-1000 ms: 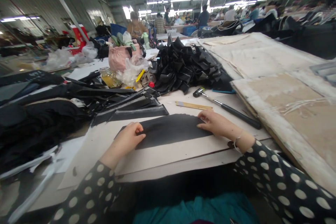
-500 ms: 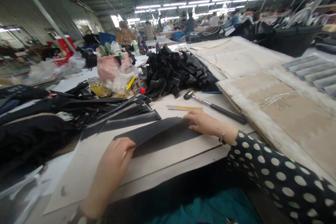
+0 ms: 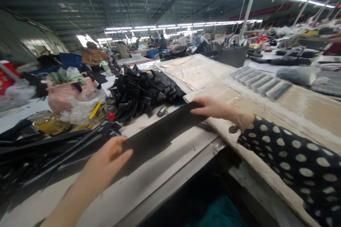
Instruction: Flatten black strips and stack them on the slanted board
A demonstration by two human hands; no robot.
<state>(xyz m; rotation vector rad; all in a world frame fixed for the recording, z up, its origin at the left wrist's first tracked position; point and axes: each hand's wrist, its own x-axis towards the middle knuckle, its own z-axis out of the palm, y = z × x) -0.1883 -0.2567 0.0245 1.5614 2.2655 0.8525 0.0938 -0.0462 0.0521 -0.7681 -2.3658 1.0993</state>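
Observation:
A long strip of black sheet material (image 3: 162, 131), perhaps leather or fabric, is stretched between my two hands above the pale work board (image 3: 183, 149). My left hand (image 3: 110, 156) pinches its near left end between thumb and fingers. At the far right end my right hand (image 3: 210, 108) grips the strip, with a bracelet at the wrist. Behind the strip, the metal head of a hammer (image 3: 162, 111) shows; its handle is hidden. More black strips (image 3: 80, 149) lie in a layered stack beyond my left hand.
A heap of cut black pieces (image 3: 144, 92) stands at the back. To its left are a pink bag (image 3: 69, 94), a jar of yellow liquid (image 3: 50, 122) and a yellow-handled tool (image 3: 95, 110). Pale stacked boards (image 3: 197, 71) and grey ribbed pieces (image 3: 262, 81) lie right. People work far behind.
The strip has come up off the board, raised and pulled straight between both hands. My right hand has moved towards the stacked boards, and the view has turned to the right.

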